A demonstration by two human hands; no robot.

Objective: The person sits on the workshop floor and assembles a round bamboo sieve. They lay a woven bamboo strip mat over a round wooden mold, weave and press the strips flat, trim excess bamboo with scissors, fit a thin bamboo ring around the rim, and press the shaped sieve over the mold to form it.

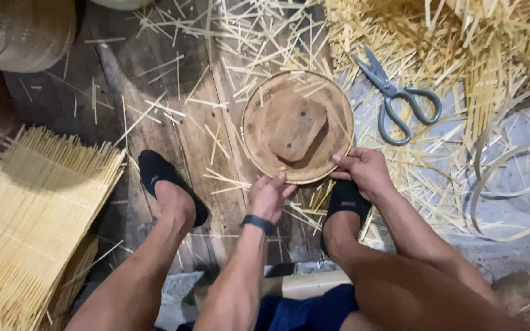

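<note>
So far your left hand (270,197) and right hand (363,170) pinch the near rim of the round tray (259,138) on the floor, its hoop looking closed, while loose strips (228,46) and scissors (394,98) lie beyond your fingers.

The left hand (270,197) covers part of the round woven bamboo tray's (259,132) near rim; the stacked woven bamboo mats (29,214) run off the left edge.

No package, label, sign or screen shows anywhere on this wooden floor littered with bamboo strips, scissors and woven work.
</note>
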